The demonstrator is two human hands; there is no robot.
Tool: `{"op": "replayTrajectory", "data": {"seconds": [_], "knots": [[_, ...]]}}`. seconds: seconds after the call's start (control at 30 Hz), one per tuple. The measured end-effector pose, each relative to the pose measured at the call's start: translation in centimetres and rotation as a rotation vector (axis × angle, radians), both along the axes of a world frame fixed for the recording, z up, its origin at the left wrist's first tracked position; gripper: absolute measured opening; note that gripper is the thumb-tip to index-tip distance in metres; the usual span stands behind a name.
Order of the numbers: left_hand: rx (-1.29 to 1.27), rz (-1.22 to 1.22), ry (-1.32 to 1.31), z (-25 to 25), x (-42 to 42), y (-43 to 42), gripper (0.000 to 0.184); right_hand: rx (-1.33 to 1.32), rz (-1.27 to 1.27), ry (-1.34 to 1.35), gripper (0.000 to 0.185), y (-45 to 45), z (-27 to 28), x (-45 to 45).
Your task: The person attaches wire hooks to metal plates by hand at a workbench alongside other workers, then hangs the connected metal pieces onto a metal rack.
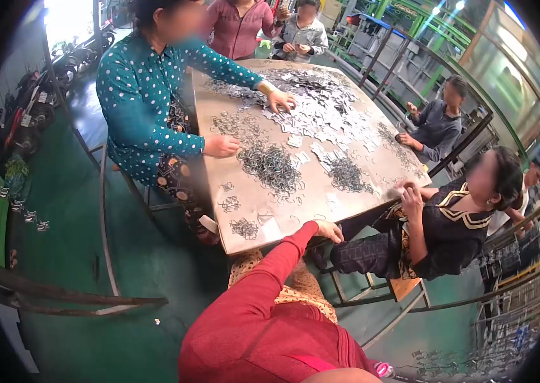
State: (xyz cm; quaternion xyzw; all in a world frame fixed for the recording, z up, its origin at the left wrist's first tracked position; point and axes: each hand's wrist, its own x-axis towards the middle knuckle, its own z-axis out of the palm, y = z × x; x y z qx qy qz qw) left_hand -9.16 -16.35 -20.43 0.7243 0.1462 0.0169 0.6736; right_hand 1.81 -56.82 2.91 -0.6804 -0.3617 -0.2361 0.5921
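My left hand reaches out from a red sleeve to the near edge of the table. Its fingers are bent together and point down past the edge; anything between them is too small to make out. Closest to it on the tabletop are a few loose bent wire pieces and a small pale sheet. Farther in lie a pile of dark wire hooks and a second hook pile. Many flat silvery metal pieces cover the table's middle. My right hand does not show.
On the left, a person in a dotted teal shirt reaches over the table. Close on my right sits a person in black. Others are around the far sides. A curved metal rail stands at left, and motorbikes beyond it.
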Motion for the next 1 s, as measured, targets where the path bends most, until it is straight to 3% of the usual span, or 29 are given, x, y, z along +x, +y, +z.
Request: {"op": "replayTrajectory", "data": {"seconds": [0.13,0.2,0.23,0.3,0.4,0.47,0.53,0.6,0.67,0.73,0.8,0.9,1.0], "knots": [[-0.015,0.052,-0.031,-1.0,0.1,0.2,0.041,0.033,-0.077,-0.090,0.009,0.5,0.7,0.6],[0.293,0.105,-0.204,-3.7,2.2,0.7,0.034,0.071,-0.124,-0.194,0.010,1.2,1.8,1.6],[0.475,0.093,-0.303,-0.9,1.9,-1.1,0.038,0.087,-0.145,-0.265,0.010,1.8,3.0,2.2],[0.418,-0.027,-0.427,3.5,1.8,-4.6,0.034,0.107,-0.178,-0.440,0.011,3.5,5.9,3.7],[0.423,-0.189,-0.124,13.1,-2.7,-9.5,0.036,0.132,-0.187,-0.705,0.012,7.8,9.4,5.3],[0.539,-0.259,-0.063,15.6,-6.7,-11.2,0.031,0.176,-0.158,-0.823,0.013,11.3,10.6,6.1],[0.492,-0.285,-0.054,17.6,-12.0,-11.4,0.030,0.201,-0.141,-0.911,0.014,13.8,10.6,6.6],[0.472,-0.126,0.053,19.0,-17.5,-10.7,0.028,0.228,-0.091,-0.955,0.015,16.6,10.0,6.9],[0.477,0.297,0.080,16.9,-22.9,-9.4,0.031,0.258,-0.020,-0.950,0.016,19.0,9.3,6.9],[0.557,0.506,0.370,16.5,-27.3,-5.8,0.023,0.292,0.089,-0.787,0.017,20.1,8.0,6.6],[0.710,0.885,0.450,13.9,-30.5,-1.8,0.023,0.346,0.197,-0.568,0.018,21.1,6.8,6.4],[1.025,1.119,0.408,10.4,-31.9,3.0,0.019,0.274,0.159,-0.576,0.015,21.4,6.8,6.7],[1.348,0.888,0.307,6.0,-32.0,6.8,0.016,0.234,0.129,-0.619,0.013,22.2,7.5,6.7]]}}
